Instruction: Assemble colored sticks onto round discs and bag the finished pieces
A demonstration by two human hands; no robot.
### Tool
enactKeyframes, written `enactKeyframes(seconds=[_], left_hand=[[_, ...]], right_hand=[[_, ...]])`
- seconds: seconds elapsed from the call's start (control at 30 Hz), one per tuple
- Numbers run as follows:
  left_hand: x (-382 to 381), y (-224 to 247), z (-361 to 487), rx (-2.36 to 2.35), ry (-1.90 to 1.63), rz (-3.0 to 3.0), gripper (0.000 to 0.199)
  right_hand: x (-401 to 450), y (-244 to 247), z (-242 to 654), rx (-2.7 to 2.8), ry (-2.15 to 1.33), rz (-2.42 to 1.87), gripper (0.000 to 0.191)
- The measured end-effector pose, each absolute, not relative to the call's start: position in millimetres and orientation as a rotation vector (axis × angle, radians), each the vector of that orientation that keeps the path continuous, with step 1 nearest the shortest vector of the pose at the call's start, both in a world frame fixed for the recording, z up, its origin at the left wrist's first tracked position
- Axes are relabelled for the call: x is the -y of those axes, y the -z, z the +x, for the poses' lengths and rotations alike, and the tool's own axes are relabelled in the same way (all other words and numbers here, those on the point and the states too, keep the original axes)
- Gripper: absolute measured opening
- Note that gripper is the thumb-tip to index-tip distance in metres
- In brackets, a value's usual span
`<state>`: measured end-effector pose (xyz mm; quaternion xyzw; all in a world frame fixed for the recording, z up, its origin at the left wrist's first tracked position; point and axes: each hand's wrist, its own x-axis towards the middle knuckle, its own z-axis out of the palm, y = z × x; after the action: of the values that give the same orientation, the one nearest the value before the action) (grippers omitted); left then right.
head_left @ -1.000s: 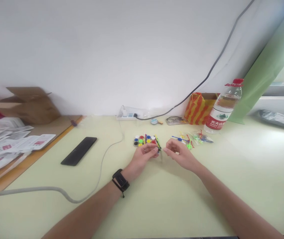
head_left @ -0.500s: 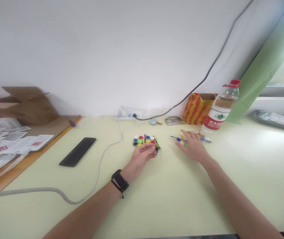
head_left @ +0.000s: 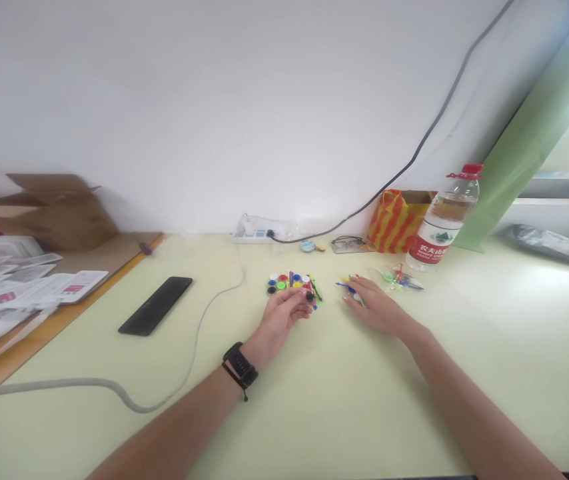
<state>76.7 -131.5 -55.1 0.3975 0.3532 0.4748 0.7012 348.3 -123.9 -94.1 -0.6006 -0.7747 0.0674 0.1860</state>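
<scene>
My left hand [head_left: 282, 311] pinches a small round black piece [head_left: 309, 297] between thumb and fingertips. Just beyond it sit rows of small coloured discs [head_left: 281, 286] in white, red, blue, green, yellow and black. Thin coloured sticks [head_left: 316, 287] lie at their right side, partly behind the fingers. On the right, my right hand [head_left: 370, 307] rests palm down with its fingers stretched out over a few loose pieces, among them a blue stick [head_left: 343, 285] and a white disc. The fingers partly hide these pieces.
A clear bag with coloured parts [head_left: 398, 277] lies beyond the right hand, near a water bottle [head_left: 432, 233] and a striped bag [head_left: 395, 223]. A black phone [head_left: 156, 305] and a grey cable [head_left: 199, 333] lie left. Glasses [head_left: 348, 243] and a power strip [head_left: 254, 237] are by the wall.
My right hand has slid left and toward me, with loose pieces under its fingers, uncovering the clear bag. The black piece in my left hand now shows more plainly.
</scene>
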Motion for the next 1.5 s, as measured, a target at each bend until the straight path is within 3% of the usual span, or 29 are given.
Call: enactKeyframes(seconds=[0.2,0.77,1.27,1.5], left_hand=[[129.1,58.0,75.4,-0.798,-1.067,0.870,0.030],[131.1,63.8,78.6,-0.858,-1.065,0.946,0.039],[127.8,67.0,81.7,-0.821,-1.146,0.811,0.024],[135.7,71.3,81.0,-0.944,-1.021,1.403,0.036]], right_hand=[[130.0,79.3,340.3,2.112,-0.169,-1.632,0.056],[144.1,104.1,341.2,2.209,-0.138,-1.587,0.053],[231.6,68.0,310.9,2.565,-0.297,-1.058,0.058],[229.1,70.9,289.7,2.578,-0.215,-0.885,0.058]])
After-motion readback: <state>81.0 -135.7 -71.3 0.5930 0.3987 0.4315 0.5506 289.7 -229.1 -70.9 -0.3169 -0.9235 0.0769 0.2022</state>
